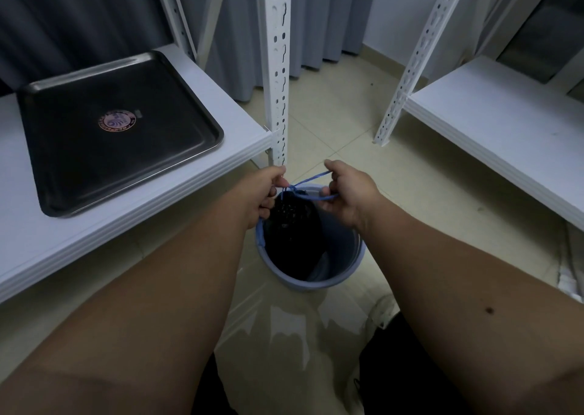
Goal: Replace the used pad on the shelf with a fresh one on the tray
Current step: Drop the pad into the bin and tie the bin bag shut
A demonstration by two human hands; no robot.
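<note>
A black tray (120,136) with a round sticker in its middle lies bare on the white shelf (240,130) at the left. No pad shows on it. Below, on the floor, stands a blue bin (347,256) lined with a black bag (294,225). My left hand (265,190) and my right hand (347,193) are over the bin's far rim, each pinching the bag's blue drawstring (311,181), which loops between them. The bag's contents are too dark to make out.
A white slotted shelf post (278,67) rises just behind my hands. A second white shelf (505,124) stands at the right with its own post. Grey curtains hang at the back. The tiled floor (347,130) lies between the shelves.
</note>
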